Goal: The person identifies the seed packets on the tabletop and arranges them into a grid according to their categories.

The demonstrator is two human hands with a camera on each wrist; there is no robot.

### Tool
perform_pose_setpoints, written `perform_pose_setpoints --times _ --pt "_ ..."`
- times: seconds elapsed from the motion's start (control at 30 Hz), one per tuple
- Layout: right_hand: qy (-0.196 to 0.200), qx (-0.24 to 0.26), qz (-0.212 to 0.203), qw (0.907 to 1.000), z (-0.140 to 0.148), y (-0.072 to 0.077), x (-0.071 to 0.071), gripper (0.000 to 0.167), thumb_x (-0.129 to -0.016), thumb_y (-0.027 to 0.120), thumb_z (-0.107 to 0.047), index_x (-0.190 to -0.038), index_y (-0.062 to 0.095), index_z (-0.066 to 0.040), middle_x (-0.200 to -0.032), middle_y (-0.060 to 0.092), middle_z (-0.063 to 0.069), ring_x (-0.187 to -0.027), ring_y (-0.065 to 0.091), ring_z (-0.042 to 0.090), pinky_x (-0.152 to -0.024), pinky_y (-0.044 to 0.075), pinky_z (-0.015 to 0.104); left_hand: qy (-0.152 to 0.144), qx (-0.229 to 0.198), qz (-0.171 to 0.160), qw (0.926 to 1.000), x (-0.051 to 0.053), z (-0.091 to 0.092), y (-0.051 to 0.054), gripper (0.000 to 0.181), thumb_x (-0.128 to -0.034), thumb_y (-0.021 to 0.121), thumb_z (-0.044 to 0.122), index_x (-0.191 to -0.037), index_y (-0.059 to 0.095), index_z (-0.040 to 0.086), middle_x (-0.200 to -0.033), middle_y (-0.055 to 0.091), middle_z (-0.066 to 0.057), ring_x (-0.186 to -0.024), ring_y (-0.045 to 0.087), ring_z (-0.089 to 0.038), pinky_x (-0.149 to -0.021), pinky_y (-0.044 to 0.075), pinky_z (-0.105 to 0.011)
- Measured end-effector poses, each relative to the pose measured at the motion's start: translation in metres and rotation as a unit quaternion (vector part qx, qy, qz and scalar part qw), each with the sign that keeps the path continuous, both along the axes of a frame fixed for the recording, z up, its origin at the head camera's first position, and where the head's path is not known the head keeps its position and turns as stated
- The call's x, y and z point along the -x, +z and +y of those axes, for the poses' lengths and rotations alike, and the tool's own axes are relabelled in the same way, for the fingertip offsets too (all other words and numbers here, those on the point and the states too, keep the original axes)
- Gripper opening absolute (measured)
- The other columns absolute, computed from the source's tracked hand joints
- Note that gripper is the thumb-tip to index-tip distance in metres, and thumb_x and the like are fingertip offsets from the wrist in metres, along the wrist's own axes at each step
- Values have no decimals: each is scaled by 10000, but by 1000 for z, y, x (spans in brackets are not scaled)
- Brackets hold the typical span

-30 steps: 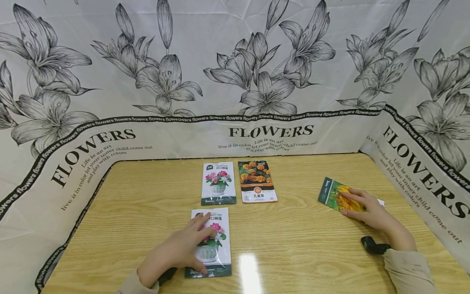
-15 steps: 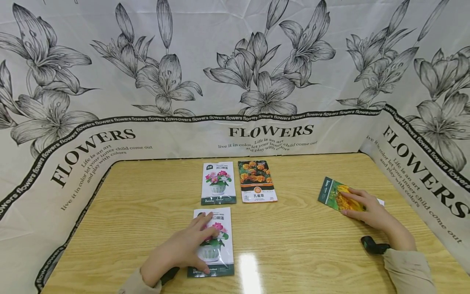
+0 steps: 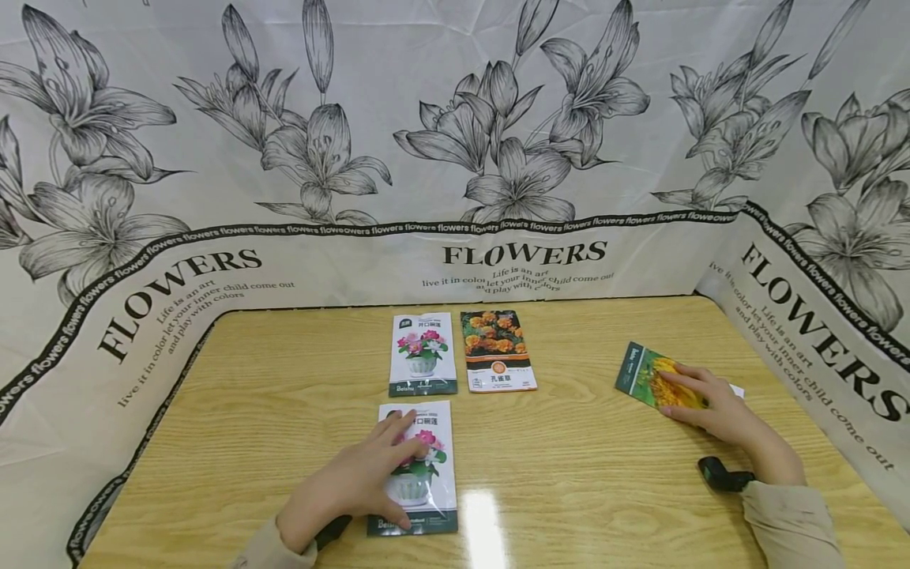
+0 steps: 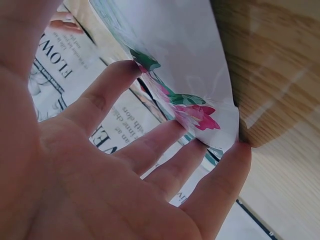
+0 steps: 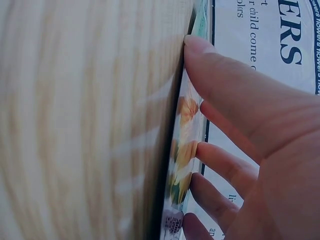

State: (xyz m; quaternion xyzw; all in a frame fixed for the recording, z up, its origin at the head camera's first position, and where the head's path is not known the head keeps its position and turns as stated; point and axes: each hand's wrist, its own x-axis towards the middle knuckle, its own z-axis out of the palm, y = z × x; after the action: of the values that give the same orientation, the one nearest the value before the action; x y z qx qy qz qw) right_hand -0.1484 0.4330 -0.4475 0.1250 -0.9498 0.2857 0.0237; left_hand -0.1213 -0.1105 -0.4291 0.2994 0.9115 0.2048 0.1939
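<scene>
On the table's near left half lies a white seed packet (image 3: 435,474) with pink flowers in a pot and a dark green bottom band. My left hand (image 3: 359,478) is spread over its left part, fingertips touching the front. The left wrist view shows those fingertips against the packet (image 4: 185,45), whose edge stands slightly off the wood. At the right, my right hand (image 3: 718,407) rests its fingertips on a green seed packet (image 3: 643,375) with yellow flowers, lying at a slant. Part of that packet is hidden under the hand; its flower print (image 5: 185,145) shows in the right wrist view.
Farther back lie a second white packet (image 3: 423,356) with the same pink flowers and, beside it, an orange marigold packet (image 3: 499,353). A flower-printed cloth (image 3: 355,265) walls the wooden table (image 3: 569,474) at the back and both sides.
My left hand and the near white packet under it have slid a little to the right. The right hand and the other packets have stayed in place.
</scene>
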Motion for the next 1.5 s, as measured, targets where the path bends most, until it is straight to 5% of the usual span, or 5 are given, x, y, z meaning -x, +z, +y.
perform_pose_setpoints --times 1.5 --pt "37 29 25 10000 2 -3 1 640 -871 760 -167 -1397 495 81 -1410 340 410 -1240 275 658 -896 259 783 -258 264 243 9990 -7 10 5 791 -652 882 537 -1323 559 269 -1623 226 -130 -1479 193 -388 -961 426 -676"
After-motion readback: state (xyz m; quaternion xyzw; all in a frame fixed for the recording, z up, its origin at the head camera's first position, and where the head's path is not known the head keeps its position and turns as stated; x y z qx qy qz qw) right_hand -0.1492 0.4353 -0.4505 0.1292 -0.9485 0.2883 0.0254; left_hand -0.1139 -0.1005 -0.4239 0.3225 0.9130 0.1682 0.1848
